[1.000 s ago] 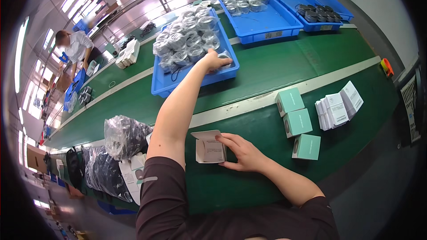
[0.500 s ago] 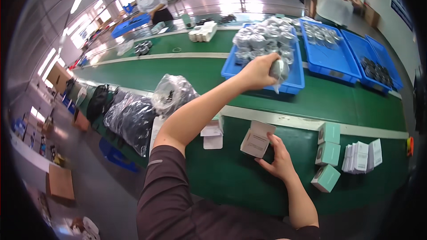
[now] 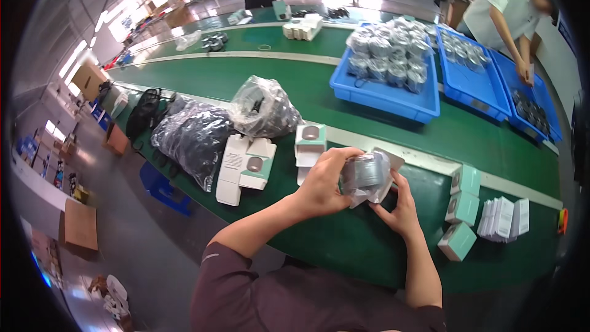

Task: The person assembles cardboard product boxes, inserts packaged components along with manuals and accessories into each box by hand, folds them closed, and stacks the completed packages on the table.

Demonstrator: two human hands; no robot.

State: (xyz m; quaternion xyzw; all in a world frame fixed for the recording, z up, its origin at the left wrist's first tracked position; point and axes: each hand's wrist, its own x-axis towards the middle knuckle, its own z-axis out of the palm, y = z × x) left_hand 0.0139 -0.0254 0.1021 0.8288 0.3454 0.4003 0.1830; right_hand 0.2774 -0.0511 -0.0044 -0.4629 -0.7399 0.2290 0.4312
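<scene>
My left hand (image 3: pixel 322 185) grips a silver cylindrical part in clear plastic wrap (image 3: pixel 367 172). My right hand (image 3: pixel 401 209) holds a small open carton (image 3: pixel 393 160) right behind that part, which hides most of the carton. Both hands meet above the near green belt. To their left stands another open white-and-green carton (image 3: pixel 311 138), with flattened cartons (image 3: pixel 243 166) beside it. Three closed mint-green boxes (image 3: pixel 462 209) stand in a row to the right of my right hand, next to a stack of folded white leaflets (image 3: pixel 496 218).
Beyond the belt's pale rail, a blue tray (image 3: pixel 384 103) is heaped with wrapped silver parts. More blue trays (image 3: pixel 479 99) stand to its right, where a co-worker's hand (image 3: pixel 524 72) reaches in. Bags of black items (image 3: pixel 193 138) lie at the left edge.
My left hand has brought the wrapped part back from the tray to the carton. My right hand has lifted the carton slightly. The co-worker at right now leans over the trays.
</scene>
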